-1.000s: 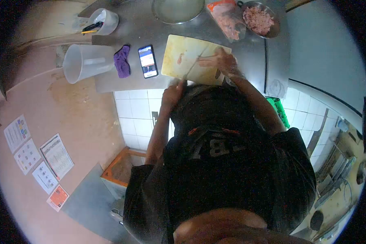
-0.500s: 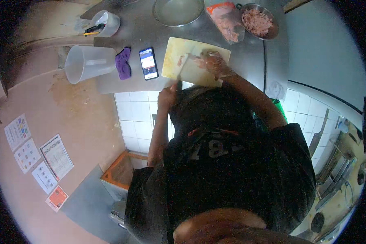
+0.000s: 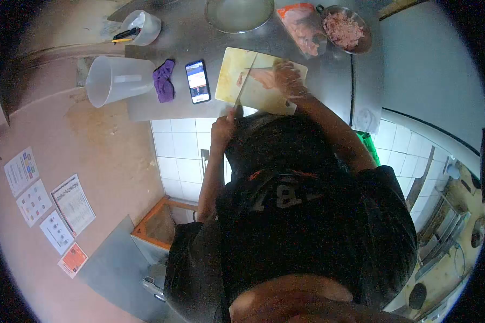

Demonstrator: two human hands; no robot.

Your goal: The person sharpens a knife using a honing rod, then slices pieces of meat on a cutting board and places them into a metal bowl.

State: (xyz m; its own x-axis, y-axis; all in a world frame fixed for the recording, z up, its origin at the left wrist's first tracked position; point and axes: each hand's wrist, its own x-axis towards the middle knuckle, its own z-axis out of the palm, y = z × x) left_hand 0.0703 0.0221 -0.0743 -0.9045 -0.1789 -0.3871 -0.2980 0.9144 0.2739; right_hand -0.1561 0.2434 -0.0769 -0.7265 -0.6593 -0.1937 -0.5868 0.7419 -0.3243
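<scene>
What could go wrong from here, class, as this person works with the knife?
The knife in the left hand might slip and nick the right hand, which is at the meat near the blade. Scraps could land on the phone beside the cutting board.

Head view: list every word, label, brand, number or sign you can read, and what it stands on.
No text reads for certain.
Black clothing: large print, one character like "B" or "8", rest unclear.
Wall sheets: too small.
Phone screen: too small.
Plastic bag: orange part, any lettering blurred.
</scene>
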